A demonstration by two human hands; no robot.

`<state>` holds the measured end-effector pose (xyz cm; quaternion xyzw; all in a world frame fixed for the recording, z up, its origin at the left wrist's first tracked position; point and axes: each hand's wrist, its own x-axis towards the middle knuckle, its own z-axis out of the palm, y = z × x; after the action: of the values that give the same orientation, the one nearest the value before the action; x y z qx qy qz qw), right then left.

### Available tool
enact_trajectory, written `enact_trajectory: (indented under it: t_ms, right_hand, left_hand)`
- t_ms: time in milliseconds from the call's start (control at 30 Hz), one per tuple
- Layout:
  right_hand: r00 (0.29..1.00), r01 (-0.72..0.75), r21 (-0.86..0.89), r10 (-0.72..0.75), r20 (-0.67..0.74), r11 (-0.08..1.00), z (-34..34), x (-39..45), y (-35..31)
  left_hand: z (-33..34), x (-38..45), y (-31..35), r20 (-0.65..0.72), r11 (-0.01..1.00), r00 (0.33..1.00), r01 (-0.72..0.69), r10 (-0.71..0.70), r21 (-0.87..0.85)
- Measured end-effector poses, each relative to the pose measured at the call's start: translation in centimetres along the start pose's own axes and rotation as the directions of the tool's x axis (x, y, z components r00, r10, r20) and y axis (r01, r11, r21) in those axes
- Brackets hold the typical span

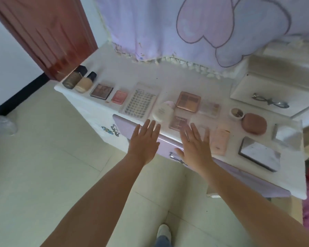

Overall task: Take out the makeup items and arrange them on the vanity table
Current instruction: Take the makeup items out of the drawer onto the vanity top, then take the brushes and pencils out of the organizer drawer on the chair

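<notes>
Makeup items lie along the white vanity table (168, 81): two foundation bottles (83, 82) at the left, a dark eyeshadow palette (101, 91), a pink blush (119, 97), a clear lash tray (138, 103), a round cream compact (162, 111), a rose-gold palette (188, 101) and a small purple palette (178, 122). My left hand (144, 141) is flat and empty over the lilac drawer front (165, 145). My right hand (194, 145) is spread, empty, at the table's front edge beside a pale pink case (219, 141).
A round brown case (254, 123), a small pot (236, 113), a white sponge block (285, 133) and a marbled box (260, 155) sit at the right. A lilac curtain (185, 29) hangs behind. A side drawer with a bow handle (269, 101) and a red door (48, 32) flank the table.
</notes>
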<state>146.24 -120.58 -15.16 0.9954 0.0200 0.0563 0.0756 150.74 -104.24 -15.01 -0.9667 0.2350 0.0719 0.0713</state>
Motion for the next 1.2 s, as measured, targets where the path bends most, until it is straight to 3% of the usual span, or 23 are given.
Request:
enact_trajectory:
  t_ms: [167,267,433,633,800,933,1100,1200]
  right_hand:
    - [0.963,0.255,0.182,-0.267,0.042,0.950,-6.4,4.1,-8.4]
    - [0.914,0.400,0.246,-0.405,-0.033,0.883,-9.9,3.9,-15.8]
    - [0.772,0.632,0.236,-0.626,-0.108,0.738,-17.2,-2.6,-28.1]
    - [0.493,0.858,0.233,-0.861,-0.125,0.457,-23.3,-18.8,-41.4]
    - [0.221,0.952,0.249,-0.964,-0.146,0.180,-26.5,-34.0,-50.1]
    - [0.021,0.972,0.235,-0.990,-0.138,-0.012,-27.6,-44.3,-55.6]
    - [-0.182,0.959,0.195,-0.974,-0.136,-0.206,-28.4,-54.6,-63.1]
    - [-0.270,0.938,0.180,-0.950,-0.158,-0.296,-28.8,-59.7,-69.1]
  left_hand:
    - [-4.8,-6.5,-7.3,-0.008,0.950,0.951,0.309,-0.310,-0.031]
    - [-6.4,-14.0,-11.4,-0.047,0.866,0.867,0.489,-0.495,-0.098]
    - [-7.0,-32.0,-15.8,0.019,0.656,0.661,0.747,-0.750,-0.103]
    - [-5.5,-56.6,-13.5,0.072,0.310,0.321,0.942,-0.944,-0.126]
    - [-2.7,-74.1,-7.9,0.142,-0.027,-0.017,0.997,-0.990,-0.069]
    - [-0.3,-84.7,-3.3,0.231,-0.294,-0.273,0.954,-0.934,-0.060]
    - [3.6,-95.7,0.2,0.294,-0.547,-0.513,0.836,-0.807,-0.040]
    - [6.0,-101.7,-0.2,0.292,-0.636,-0.607,0.772,-0.740,-0.008]
